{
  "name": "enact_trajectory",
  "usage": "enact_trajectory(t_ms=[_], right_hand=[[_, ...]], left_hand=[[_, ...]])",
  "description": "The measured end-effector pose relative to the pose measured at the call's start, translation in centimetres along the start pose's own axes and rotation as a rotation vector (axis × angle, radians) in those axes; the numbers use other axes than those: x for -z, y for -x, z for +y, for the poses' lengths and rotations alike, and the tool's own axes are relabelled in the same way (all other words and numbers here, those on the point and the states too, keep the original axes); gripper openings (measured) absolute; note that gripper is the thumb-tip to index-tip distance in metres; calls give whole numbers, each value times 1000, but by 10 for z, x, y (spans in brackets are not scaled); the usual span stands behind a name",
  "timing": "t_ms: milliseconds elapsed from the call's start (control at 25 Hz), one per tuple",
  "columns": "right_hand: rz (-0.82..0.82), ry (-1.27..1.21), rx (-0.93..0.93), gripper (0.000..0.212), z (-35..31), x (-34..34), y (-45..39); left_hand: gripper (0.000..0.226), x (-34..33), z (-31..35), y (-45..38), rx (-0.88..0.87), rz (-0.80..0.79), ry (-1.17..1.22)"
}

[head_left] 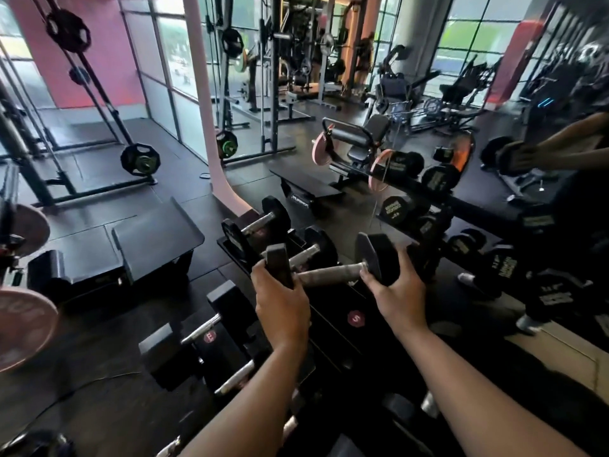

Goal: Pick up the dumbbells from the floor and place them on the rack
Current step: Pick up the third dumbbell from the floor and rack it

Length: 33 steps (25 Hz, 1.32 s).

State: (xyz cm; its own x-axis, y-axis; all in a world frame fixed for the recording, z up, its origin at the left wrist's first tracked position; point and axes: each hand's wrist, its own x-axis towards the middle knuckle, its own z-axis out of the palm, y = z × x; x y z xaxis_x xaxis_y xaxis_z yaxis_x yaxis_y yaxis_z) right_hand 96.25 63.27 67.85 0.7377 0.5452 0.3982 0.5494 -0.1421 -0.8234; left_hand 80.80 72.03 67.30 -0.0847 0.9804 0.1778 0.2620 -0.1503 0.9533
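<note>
A black hex dumbbell [329, 273] with a silver knurled handle is held level over the top shelf of the black dumbbell rack [333, 321]. My left hand [281, 306] grips its left head from below and behind. My right hand [400, 288] wraps its right head. Two more dumbbells [260, 222] [306, 252] rest on the same shelf just beyond it. Lower shelves hold other dumbbells [201, 328] [235, 377] to the left of my left forearm.
A mirror on the right reflects the rack's labelled dumbbells [395, 207] and my arms. A flat black bench [155, 239] stands on the floor to the left. Pink weight plates [23, 328] hang at the left edge. Squat racks and machines fill the far room.
</note>
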Motion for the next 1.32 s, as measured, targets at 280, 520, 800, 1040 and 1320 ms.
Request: enact_trajectory(t_ms=[280, 520, 800, 1040, 1320], right_hand=[[-97, 103, -54, 66, 54, -36, -39], [-150, 131, -130, 63, 89, -35, -39], [-255, 207, -99, 64, 121, -12, -37], [-284, 238, -51, 64, 143, 5, -38], [-370, 253, -23, 63, 163, 5, -58]], left_hand=[[45, -59, -55, -25, 123, -67, -15], [49, -86, -80, -8, 187, -100, -61], [55, -106, -95, 34, 314, -145, -107], [57, -123, -98, 62, 350, -141, -114], [58, -138, -94, 79, 391, -90, -147]])
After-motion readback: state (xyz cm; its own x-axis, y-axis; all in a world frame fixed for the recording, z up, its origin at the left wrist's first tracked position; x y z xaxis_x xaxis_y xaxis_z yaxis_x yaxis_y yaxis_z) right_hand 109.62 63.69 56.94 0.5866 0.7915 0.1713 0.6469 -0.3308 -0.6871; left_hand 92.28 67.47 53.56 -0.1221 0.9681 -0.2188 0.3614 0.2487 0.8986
